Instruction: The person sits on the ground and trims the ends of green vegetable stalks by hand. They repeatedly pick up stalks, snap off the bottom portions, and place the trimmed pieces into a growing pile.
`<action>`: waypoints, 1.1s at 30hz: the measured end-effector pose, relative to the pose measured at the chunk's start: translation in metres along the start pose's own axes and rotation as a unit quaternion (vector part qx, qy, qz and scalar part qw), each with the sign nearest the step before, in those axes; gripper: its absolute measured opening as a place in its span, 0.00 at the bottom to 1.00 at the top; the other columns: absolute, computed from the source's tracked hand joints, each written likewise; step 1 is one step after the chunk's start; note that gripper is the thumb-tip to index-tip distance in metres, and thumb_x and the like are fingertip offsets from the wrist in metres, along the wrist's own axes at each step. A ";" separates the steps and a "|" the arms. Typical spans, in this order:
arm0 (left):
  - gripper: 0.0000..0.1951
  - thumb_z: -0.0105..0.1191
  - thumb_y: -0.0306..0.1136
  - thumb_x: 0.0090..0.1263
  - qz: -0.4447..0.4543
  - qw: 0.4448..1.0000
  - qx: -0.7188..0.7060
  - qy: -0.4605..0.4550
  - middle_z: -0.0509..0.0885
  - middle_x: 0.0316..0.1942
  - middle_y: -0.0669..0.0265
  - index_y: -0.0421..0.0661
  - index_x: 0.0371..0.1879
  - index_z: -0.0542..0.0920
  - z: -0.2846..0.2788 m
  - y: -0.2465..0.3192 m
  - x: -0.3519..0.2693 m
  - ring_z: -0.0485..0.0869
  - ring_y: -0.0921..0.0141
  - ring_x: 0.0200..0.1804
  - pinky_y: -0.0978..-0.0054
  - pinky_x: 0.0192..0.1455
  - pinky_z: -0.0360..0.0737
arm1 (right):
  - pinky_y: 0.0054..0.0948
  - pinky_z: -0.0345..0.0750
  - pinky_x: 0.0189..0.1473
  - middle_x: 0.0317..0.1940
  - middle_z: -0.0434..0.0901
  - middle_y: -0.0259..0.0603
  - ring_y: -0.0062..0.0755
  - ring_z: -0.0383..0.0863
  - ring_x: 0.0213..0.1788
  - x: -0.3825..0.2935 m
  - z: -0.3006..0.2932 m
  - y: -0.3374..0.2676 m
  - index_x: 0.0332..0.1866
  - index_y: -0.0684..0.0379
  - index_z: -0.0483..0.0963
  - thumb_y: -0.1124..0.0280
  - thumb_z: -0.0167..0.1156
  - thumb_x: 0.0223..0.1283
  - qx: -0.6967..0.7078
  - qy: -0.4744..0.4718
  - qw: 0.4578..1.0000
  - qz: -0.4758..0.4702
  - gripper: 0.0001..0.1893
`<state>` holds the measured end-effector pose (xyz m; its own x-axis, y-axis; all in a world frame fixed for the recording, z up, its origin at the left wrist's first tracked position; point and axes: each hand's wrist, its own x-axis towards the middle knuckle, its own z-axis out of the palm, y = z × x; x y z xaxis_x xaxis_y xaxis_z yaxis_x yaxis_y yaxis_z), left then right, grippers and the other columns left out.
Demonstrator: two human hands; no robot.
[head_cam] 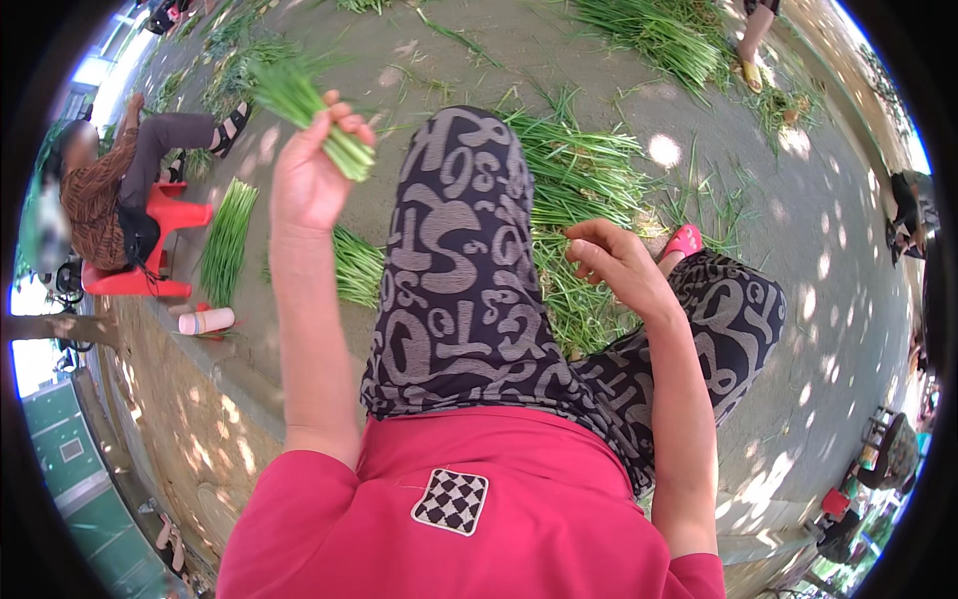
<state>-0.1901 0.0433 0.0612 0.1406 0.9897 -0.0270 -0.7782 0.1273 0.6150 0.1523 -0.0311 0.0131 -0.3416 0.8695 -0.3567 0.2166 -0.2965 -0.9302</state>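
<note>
My left hand (310,183), raised to the left of my knee, grips a small bunch of green chive-like stalks (290,93). Their pale cut ends (353,157) point down and right, while the leafy ends blur at the upper left. Between my legs, my right hand (620,269) hangs over loose green stalks (580,299) with fingers loosely bent and nothing visible in them. A larger heap of the same stalks (587,168) lies on the ground just beyond it, partly hidden by my knee. Another bunch (358,266) lies between my left forearm and my thigh.
A neat bundle of stalks (228,243) lies at left, near a pink cylindrical container (206,321). Beyond it, a person (101,198) sits on a red plastic stool (176,210). A big stalk pile (658,41) lies at the far side, beside another person's foot (751,75).
</note>
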 end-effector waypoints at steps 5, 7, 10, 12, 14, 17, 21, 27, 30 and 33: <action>0.14 0.48 0.23 0.68 0.005 0.992 0.000 0.125 0.74 0.39 0.61 0.35 0.52 0.68 -0.115 0.074 -0.018 0.75 0.68 0.41 0.66 0.55 0.76 | 0.20 0.74 0.35 0.35 0.78 0.36 0.20 0.75 0.31 0.004 0.001 0.008 0.50 0.68 0.71 0.69 0.53 0.63 -0.020 -0.013 0.999 0.031 0.15; 0.11 0.47 0.24 0.69 0.017 0.981 0.010 0.193 0.75 0.37 0.60 0.36 0.47 0.70 -0.159 0.090 -0.032 0.75 0.67 0.40 0.65 0.54 0.77 | 0.20 0.74 0.35 0.36 0.78 0.37 0.20 0.76 0.31 0.006 0.002 0.011 0.52 0.68 0.70 0.68 0.54 0.63 -0.032 -0.018 0.998 0.045 0.16; 0.06 0.46 0.27 0.70 0.037 0.950 0.049 0.306 0.75 0.33 0.60 0.37 0.40 0.72 -0.218 0.098 -0.053 0.76 0.65 0.38 0.63 0.52 0.78 | 0.21 0.74 0.36 0.38 0.78 0.37 0.20 0.76 0.32 0.008 0.001 0.023 0.52 0.68 0.70 0.67 0.54 0.64 -0.048 -0.020 0.997 0.062 0.17; 0.06 0.46 0.28 0.71 0.028 0.933 0.072 0.352 0.75 0.33 0.60 0.37 0.37 0.72 -0.255 0.100 -0.069 0.76 0.65 0.38 0.62 0.51 0.79 | 0.21 0.74 0.35 0.38 0.78 0.37 0.21 0.76 0.32 0.009 0.001 0.025 0.52 0.68 0.70 0.67 0.54 0.64 -0.061 -0.022 0.995 0.078 0.17; 0.06 0.46 0.29 0.71 0.030 0.914 0.078 0.397 0.75 0.32 0.60 0.38 0.36 0.72 -0.278 0.100 -0.078 0.77 0.65 0.37 0.61 0.50 0.79 | 0.22 0.74 0.35 0.37 0.78 0.37 0.21 0.76 0.32 0.011 0.002 0.029 0.51 0.68 0.70 0.67 0.54 0.64 -0.065 -0.028 0.994 0.084 0.17; 0.06 0.47 0.29 0.71 0.040 0.896 0.093 0.432 0.75 0.32 0.61 0.39 0.36 0.71 -0.298 0.100 -0.081 0.77 0.66 0.36 0.60 0.48 0.80 | 0.22 0.74 0.35 0.36 0.77 0.37 0.22 0.76 0.32 0.013 0.003 0.035 0.51 0.68 0.70 0.67 0.54 0.64 -0.087 -0.023 0.990 0.111 0.16; 0.06 0.46 0.30 0.72 0.026 0.900 0.105 0.423 0.75 0.32 0.61 0.40 0.37 0.71 -0.319 0.079 -0.075 0.76 0.67 0.35 0.59 0.46 0.80 | 0.23 0.74 0.35 0.35 0.76 0.37 0.23 0.76 0.31 0.015 0.003 0.044 0.48 0.69 0.70 0.69 0.53 0.64 -0.103 -0.025 0.988 0.115 0.14; 0.07 0.42 0.29 0.73 -0.141 0.818 0.036 0.556 0.75 0.27 0.60 0.39 0.35 0.71 -0.362 -0.006 -0.083 0.75 0.65 0.29 0.59 0.39 0.80 | 0.22 0.74 0.35 0.34 0.76 0.36 0.22 0.76 0.31 0.016 0.004 0.057 0.45 0.68 0.69 0.71 0.53 0.64 -0.086 -0.025 0.985 0.145 0.11; 0.07 0.41 0.29 0.73 -0.173 0.805 0.009 0.568 0.75 0.27 0.60 0.39 0.34 0.71 -0.381 -0.039 -0.096 0.75 0.64 0.28 0.60 0.38 0.79 | 0.21 0.75 0.34 0.35 0.76 0.36 0.21 0.76 0.31 0.014 0.006 0.050 0.47 0.67 0.69 0.71 0.52 0.64 -0.079 -0.025 0.986 0.142 0.12; 0.07 0.42 0.30 0.72 -0.189 0.800 0.011 0.569 0.75 0.25 0.60 0.41 0.33 0.71 -0.390 -0.059 -0.100 0.75 0.63 0.28 0.60 0.37 0.78 | 0.21 0.75 0.35 0.37 0.77 0.36 0.22 0.76 0.31 0.013 0.004 0.053 0.50 0.67 0.69 0.69 0.52 0.65 -0.080 -0.024 0.987 0.140 0.14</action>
<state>-0.3965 -0.0377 -0.2799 -0.2940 0.3015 -0.9070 -0.7988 0.4437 0.4063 0.1554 -0.0370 -0.0416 -0.2906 0.7410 -0.6054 0.4496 -0.4527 -0.7700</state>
